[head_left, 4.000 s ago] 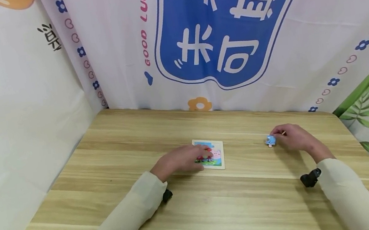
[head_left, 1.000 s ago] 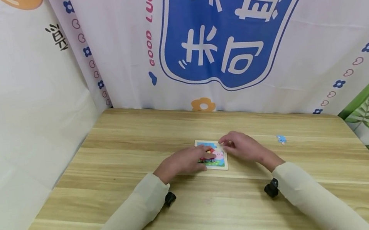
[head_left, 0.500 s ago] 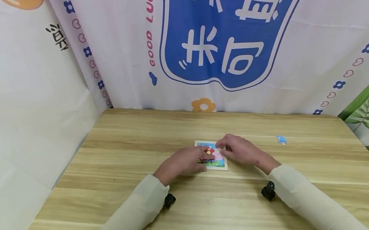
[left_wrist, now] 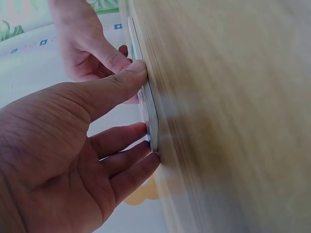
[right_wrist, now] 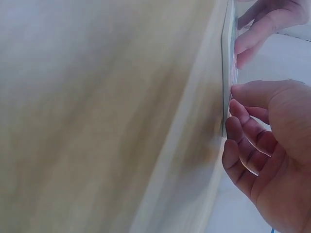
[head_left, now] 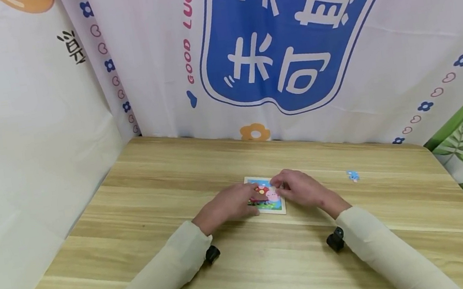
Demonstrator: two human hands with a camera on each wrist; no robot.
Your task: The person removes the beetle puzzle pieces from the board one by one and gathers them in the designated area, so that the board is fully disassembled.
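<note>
A small jigsaw puzzle (head_left: 271, 206) in a pale frame lies on the table, printed with a pink cartoon pig, a red and yellow figure, blue sky and green grass. My left hand (head_left: 228, 206) rests over its left side. In the left wrist view, the left thumb (left_wrist: 136, 68) touches the near edge and the fingers (left_wrist: 146, 158) reach the left end. At the upper right of the puzzle, my right hand (head_left: 303, 188) touches the surface with thumb (right_wrist: 238, 91) and index finger close together; anything between them is hidden. A loose blue puzzle piece (head_left: 353, 176) lies farther right.
The wood-grain table (head_left: 256, 268) reaches back to a printed cloth (head_left: 152, 77) with a blue sign pattern. Another white cloth (head_left: 29, 142) hangs at the left. A black wrist camera (head_left: 213, 254) sits under each sleeve cuff.
Four seconds ago my right hand was at the loose blue pieces; it has since moved left to the puzzle. During the last second it shifted slightly inward. My left hand stays nearly still.
</note>
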